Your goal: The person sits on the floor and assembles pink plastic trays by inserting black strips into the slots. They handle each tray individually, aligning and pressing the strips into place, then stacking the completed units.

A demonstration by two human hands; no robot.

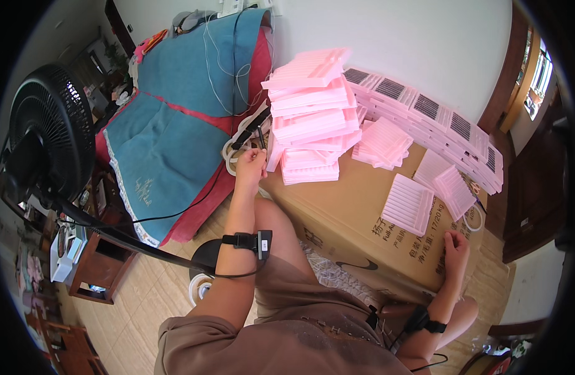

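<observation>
My left hand (pixel 251 167) is closed at the left edge of a large cardboard box (pixel 356 200), its fingers pinched round a thin black rod (pixel 261 139) that points up. Just right of it rises a tall, uneven stack of pink ribbed plastic trays (pixel 312 125). My right hand (pixel 456 251) rests near the box's right edge with curled fingers, and nothing shows in them. Closest to that hand lies a single pink tray (pixel 408 205), flat on the box. Two more pink trays (pixel 455 190) overlap beyond it, and a smaller pile (pixel 384 142) sits behind.
Along the wall stands a row of pink cases with dark panels (pixel 428 106). A white ring (pixel 473 220) lies by the box's right edge. At left are a black fan (pixel 53 128), its cable, and a teal-covered seat (pixel 168 150). White tape rolls (pixel 201 289) are on the floor.
</observation>
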